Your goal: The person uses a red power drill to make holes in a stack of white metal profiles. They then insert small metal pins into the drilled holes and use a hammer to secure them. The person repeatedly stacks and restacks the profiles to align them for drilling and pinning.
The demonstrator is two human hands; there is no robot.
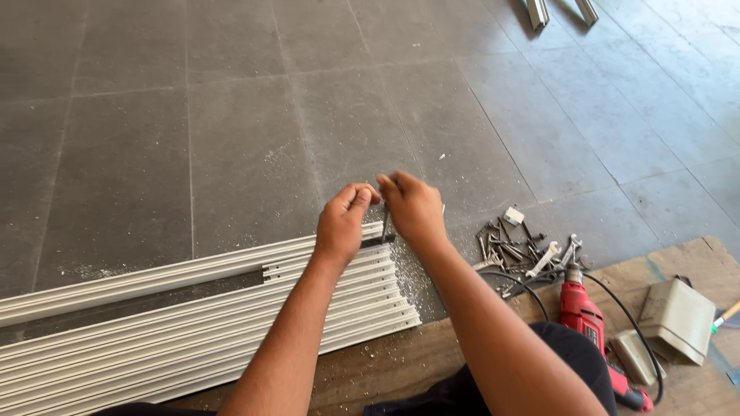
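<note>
bare tiled floor [193, 115] ahead, aluminium rails [193, 323] left, tool pile [524, 250] right

i am kneeling at the end of a row of metal profiles [200, 323] that are lying side by side on the tiled floor [231, 115], running away to my left. my left hand [343, 219] and right hand [412, 208] are meeting just above the far end of the row, with a small metal piece [385, 223] hanging between them. a heap of wrenches and bits [520, 250] is lying to the right of my hands. nearer me and further right, a power drill [590, 323] is resting on a wooden board [678, 270], beside a folded case [677, 320].
</note>
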